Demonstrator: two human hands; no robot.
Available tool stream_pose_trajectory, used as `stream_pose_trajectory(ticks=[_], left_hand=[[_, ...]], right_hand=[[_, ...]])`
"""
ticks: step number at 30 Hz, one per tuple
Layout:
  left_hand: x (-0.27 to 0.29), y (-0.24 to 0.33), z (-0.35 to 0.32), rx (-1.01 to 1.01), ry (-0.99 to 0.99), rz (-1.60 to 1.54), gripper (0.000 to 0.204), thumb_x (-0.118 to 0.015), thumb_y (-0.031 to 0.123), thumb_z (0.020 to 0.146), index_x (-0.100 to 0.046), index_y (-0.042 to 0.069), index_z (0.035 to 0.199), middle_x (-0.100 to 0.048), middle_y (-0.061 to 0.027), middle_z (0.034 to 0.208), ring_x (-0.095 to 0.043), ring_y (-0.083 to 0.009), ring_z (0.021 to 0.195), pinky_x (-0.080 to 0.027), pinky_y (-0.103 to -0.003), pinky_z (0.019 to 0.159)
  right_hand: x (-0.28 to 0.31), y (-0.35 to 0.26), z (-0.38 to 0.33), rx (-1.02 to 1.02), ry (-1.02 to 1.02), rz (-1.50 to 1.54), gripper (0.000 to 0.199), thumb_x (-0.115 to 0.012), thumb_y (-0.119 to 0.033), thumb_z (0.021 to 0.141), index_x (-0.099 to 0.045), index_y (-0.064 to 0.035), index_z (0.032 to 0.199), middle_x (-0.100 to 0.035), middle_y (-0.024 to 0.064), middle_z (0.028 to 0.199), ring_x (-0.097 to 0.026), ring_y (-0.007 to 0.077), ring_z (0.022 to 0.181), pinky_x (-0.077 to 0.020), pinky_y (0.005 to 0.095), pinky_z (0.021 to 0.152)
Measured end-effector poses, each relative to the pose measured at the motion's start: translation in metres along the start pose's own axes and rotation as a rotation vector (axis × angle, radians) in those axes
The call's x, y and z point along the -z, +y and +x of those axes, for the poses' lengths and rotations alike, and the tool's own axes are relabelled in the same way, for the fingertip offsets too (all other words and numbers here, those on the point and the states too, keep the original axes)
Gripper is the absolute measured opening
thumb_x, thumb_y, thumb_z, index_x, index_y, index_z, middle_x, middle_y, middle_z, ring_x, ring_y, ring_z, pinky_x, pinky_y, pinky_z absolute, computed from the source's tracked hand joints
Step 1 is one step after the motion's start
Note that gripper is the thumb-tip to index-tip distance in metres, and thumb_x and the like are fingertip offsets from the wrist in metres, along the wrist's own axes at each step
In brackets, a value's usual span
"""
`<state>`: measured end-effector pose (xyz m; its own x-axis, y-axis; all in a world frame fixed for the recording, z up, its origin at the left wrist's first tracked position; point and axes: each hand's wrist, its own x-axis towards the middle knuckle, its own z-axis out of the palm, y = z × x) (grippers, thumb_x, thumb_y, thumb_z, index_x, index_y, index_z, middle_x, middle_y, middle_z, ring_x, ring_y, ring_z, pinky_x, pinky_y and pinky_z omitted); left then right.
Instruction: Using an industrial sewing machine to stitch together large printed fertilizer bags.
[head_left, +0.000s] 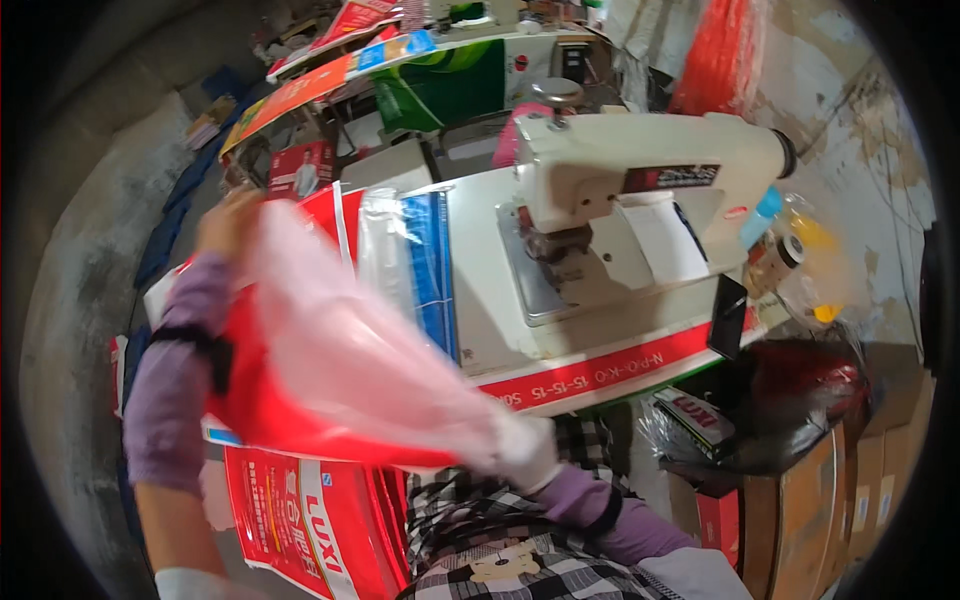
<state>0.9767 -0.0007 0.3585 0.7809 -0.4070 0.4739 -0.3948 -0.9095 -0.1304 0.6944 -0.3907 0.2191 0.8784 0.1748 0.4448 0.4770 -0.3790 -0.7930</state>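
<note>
A red and white plastic sack (pixel 340 340) is stretched slantwise between my hands, its pale side facing up and a red side below, smeared by motion. My left hand (pixel 230 222), raised at the far left, is closed on its upper corner. Near my lap my right hand (pixel 525 452), in a white glove, grips the opposite end; the fingers are blurred. The sewing machine (pixel 640 170) stands beyond the sack on its white table (pixel 480 240), apart from both hands. Folded silver and blue sacks (pixel 428 270) lie between the sack and the machine.
Red printed sacks (pixel 310 510) are stacked by my left knee. At the right edge are a dark phone (pixel 727 315), a thread cone (pixel 778 260) and cardboard boxes (pixel 800 510). A black plastic bag (pixel 790 400) sits below them. Another worktable (pixel 350 65) stands farther back.
</note>
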Motion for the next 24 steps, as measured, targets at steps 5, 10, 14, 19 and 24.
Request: stream_pose_trajectory(ticks=[5,10,14,19,24], left_hand=[[-0.143,0.19,0.08,-0.4,-0.086,-0.618,0.025,-0.055,0.002,0.077,-0.07,0.01,0.095,-0.069,-0.012,0.098,-0.067,-0.0296,0.09,-0.053,-0.036,0.079],[-0.218,0.263,0.065,-0.116,-0.314,-0.842,0.029,-0.052,-0.011,0.065,-0.07,0.007,0.078,-0.07,-0.0109,0.086,-0.069,-0.0251,0.077,-0.054,-0.029,0.07],[-0.239,0.276,0.051,-0.251,-0.185,-1.058,0.025,-0.052,-0.012,0.064,-0.069,0.004,0.075,-0.07,-0.0084,0.083,-0.068,-0.0244,0.075,-0.054,-0.029,0.069],[-0.202,0.277,0.048,-0.492,-0.278,-0.555,0.036,-0.058,-0.007,0.068,-0.074,0.017,0.09,-0.07,-0.0078,0.084,-0.067,-0.0279,0.081,-0.055,-0.035,0.072],[-0.218,0.258,0.07,-0.565,-0.342,-0.404,0.03,-0.061,0.013,0.074,-0.073,0.03,0.096,-0.068,-0.0058,0.08,-0.066,-0.0289,0.075,-0.054,-0.04,0.067]], right_hand=[[0.033,0.064,-0.112,-0.627,0.286,0.064,0.038,-0.052,-0.014,0.09,-0.056,-0.0089,0.127,-0.065,0.0224,0.097,-0.069,0.0305,0.087,-0.0515,0.0327,0.073],[0.069,0.044,-0.16,-0.51,0.397,-0.236,0.034,-0.056,-0.008,0.083,-0.065,-0.0097,0.116,-0.067,0.015,0.082,-0.066,0.0282,0.068,-0.0503,0.0349,0.061],[0.071,0.086,-0.182,-0.373,0.146,-0.53,0.041,-0.057,-0.001,0.075,-0.07,-0.0191,0.11,-0.055,0.0087,0.059,-0.057,0.0252,0.05,-0.044,0.0371,0.048],[0.072,0.096,-0.195,-0.773,0.202,-0.025,0.032,-0.057,-0.001,0.081,-0.072,-0.0149,0.104,-0.071,0.0106,0.084,-0.069,0.0213,0.076,-0.0528,0.0301,0.07],[0.052,0.094,-0.207,-0.756,0.141,0.003,0.025,-0.057,-0.009,0.084,-0.073,-0.0144,0.102,-0.071,0.0094,0.089,-0.069,0.0204,0.079,-0.053,0.0309,0.074]])
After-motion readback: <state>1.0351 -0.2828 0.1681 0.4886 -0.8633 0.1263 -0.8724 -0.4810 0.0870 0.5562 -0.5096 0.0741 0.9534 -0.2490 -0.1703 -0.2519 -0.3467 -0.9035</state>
